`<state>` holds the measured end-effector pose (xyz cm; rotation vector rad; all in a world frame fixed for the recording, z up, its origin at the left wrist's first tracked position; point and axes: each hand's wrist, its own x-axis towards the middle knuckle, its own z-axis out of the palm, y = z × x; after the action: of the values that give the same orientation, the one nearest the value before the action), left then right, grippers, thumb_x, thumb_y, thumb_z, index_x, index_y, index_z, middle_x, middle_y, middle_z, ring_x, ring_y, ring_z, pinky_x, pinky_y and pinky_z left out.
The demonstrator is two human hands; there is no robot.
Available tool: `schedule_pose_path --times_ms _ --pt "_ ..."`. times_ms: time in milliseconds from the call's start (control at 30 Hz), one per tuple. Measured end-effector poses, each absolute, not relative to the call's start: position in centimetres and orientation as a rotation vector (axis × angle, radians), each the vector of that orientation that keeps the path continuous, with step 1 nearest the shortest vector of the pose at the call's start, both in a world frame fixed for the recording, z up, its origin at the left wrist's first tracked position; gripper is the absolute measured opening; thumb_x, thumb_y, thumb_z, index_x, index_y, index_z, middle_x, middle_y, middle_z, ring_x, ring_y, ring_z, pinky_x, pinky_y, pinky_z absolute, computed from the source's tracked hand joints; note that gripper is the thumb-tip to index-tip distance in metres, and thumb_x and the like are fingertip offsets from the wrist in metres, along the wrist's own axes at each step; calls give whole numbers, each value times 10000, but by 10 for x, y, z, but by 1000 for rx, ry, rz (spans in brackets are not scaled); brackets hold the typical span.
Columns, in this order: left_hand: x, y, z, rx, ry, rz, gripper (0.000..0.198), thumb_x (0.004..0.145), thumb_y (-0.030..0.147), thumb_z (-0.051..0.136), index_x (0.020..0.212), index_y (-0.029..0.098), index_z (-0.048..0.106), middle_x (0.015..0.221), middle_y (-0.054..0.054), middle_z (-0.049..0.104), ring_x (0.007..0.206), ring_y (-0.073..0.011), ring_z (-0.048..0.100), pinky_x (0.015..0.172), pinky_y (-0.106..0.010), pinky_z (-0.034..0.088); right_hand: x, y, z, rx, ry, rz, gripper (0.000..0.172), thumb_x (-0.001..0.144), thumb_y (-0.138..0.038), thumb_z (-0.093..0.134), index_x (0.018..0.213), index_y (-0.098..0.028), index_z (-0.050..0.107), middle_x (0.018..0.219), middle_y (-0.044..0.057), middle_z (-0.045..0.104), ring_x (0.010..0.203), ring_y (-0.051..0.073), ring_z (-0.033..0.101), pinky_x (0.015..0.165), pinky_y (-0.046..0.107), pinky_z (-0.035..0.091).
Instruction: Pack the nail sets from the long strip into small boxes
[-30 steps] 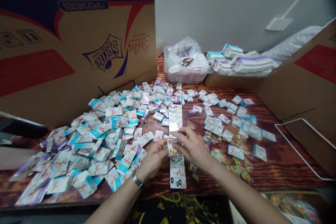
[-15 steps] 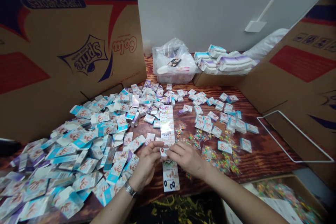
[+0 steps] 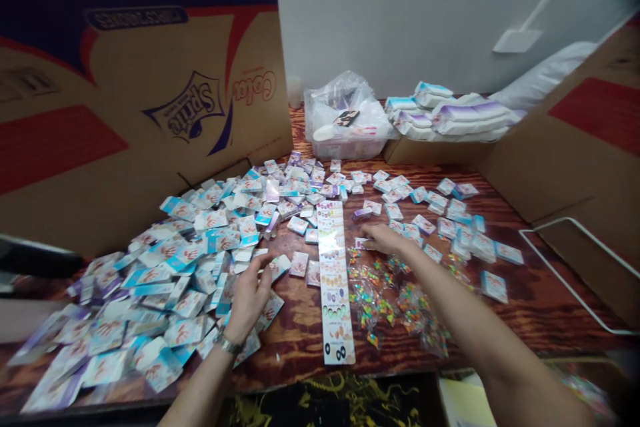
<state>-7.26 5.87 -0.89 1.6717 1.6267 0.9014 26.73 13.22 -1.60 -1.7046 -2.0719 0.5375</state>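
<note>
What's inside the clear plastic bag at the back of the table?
The clear plastic bag rises from a translucent tub; white items and a small dark label show through. Crumpled plastic hides the rest.

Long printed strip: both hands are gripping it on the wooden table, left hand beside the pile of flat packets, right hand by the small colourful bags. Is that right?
Not quite: the head view shows neither hand gripping the long printed strip. It lies on the wooden table between them. The left hand is beside the pile of flat packets, and the right hand is by the small colourful bags.
</note>
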Motion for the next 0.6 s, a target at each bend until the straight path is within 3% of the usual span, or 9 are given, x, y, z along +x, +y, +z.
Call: schedule_pose_path --times_ms 167,267,333,433,600 --pt "-79 63 -17 2495 1737 347 429 835 288 524 1221 103 498 1197 -167 568 1115 -296 497 948 -445 388 268 132 -14 -1735 -2328 616 101 722 -195 676 671 -176 592 718 57 663 659 181 603 611 246 410" --pt "-73 66 -17 2606 1813 58 446 820 256 556 1228 92 486 1089 -167 602 1035 -318 515 840 -444 426 269 122 -4 -1824 -2335 544 52 811 -228 593 831 -180 604 754 63 672 683 204 619 610 263 406" --pt "-71 68 -15 2602 1856 -2 376 831 202 527 1191 97 508 988 -149 619 958 -310 535 781 -435 436 265 112 8 -1861 -2301 484 149 854 -253 545 985 -196 586 875 71 684 787 218 635 661 274 421" --pt "-71 69 -9 2587 1841 136 357 853 203 493 1199 115 486 1036 -144 595 963 -293 531 804 -428 437 248 96 29 -1711 -2288 415 170 900 -288 490 1029 -222 579 959 54 679 876 205 627 732 278 435" --pt "-64 61 7 2375 1503 681 391 875 242 482 1252 168 406 1142 -115 552 1063 -241 512 910 -391 437 203 75 49 -1294 -2270 411 120 922 -274 469 908 -200 563 841 45 638 801 185 585 701 289 445"
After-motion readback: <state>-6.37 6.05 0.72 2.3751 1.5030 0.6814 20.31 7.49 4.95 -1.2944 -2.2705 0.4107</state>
